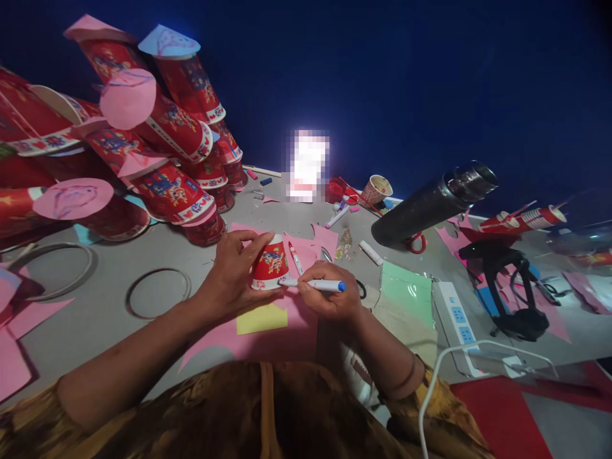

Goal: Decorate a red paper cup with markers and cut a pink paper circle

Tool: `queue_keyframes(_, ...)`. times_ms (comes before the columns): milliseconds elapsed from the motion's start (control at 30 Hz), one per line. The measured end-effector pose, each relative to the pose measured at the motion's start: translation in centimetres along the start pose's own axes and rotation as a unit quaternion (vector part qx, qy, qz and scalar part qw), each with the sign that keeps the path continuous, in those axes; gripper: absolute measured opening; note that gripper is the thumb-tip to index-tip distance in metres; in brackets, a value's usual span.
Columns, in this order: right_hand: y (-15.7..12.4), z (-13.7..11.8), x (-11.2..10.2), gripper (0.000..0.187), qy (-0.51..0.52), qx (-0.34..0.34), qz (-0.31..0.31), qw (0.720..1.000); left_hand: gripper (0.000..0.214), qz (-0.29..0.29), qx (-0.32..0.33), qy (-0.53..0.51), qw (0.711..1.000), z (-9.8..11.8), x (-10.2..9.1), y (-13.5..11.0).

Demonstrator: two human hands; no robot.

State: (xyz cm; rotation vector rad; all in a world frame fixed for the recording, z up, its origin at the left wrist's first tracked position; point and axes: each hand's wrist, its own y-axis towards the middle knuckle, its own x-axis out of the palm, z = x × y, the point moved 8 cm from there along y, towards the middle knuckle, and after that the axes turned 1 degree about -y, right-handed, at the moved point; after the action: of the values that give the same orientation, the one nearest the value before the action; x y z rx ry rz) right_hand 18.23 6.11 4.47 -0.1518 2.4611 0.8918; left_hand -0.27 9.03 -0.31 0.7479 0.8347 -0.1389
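My left hand (pixel 239 271) is closed round a red printed paper cup (pixel 271 264), which stands mouth down over pink paper (pixel 282 338). In my right hand (pixel 332 293) is a white marker (pixel 315 285) with a blue end, held like a pen. Its tip meets the cup's lower right rim, or lies very close to it. Behind the marker lies a red and white pen (pixel 295 257) on more pink paper. A yellow paper piece (pixel 262 319) rests just below the cup.
Stacked red paper cups (pixel 176 191) with paper discs fill the left, near two grey rings (pixel 157 292). A black thermos (pixel 430 204), green sheet (pixel 406 293), power strip (pixel 459 325) with white cable (pixel 430 389), and black strapped device (pixel 511 287) stand on the right. Ahead is a blurred bright screen (pixel 308 166).
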Motion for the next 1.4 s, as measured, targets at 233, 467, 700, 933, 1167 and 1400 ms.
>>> queue_keyframes(233, 0.2, 0.1, -0.5, 0.016, -0.003, 0.022, 0.007, 1.000, 0.101, -0.002, -0.020, -0.023, 1.000, -0.3, 0.2, 0.1)
queue_keyframes(467, 0.3, 0.5, -2.0, 0.012, -0.004, 0.040, 0.041, 0.998, 0.097, 0.014, -0.055, -0.048, 0.997, -0.6, -0.3, 0.5)
queue_keyframes(700, 0.2, 0.5, -1.3, 0.012, 0.011, 0.034, 0.013, 0.999, 0.095, 0.023, -0.015, -0.054, 0.998, -0.3, -0.2, 0.5)
queue_keyframes(933, 0.2, 0.7, -0.1, 0.014, 0.009, 0.043, -0.046, 0.998, 0.092, 0.011, 0.002, -0.057, 0.998, 0.3, -0.1, 0.2)
queue_keyframes(1167, 0.0, 0.9, 0.2, 0.013, 0.001, 0.035, -0.062, 0.997, 0.096, -0.008, -0.011, -0.060, 0.998, 0.1, 0.2, -0.1)
queue_keyframes(1400, -0.2, 1.3, 0.5, 0.013, -0.029, 0.037, -0.076, 0.996, 0.099, -0.046, 0.000, -0.065, 0.997, 0.5, 0.5, 0.1)
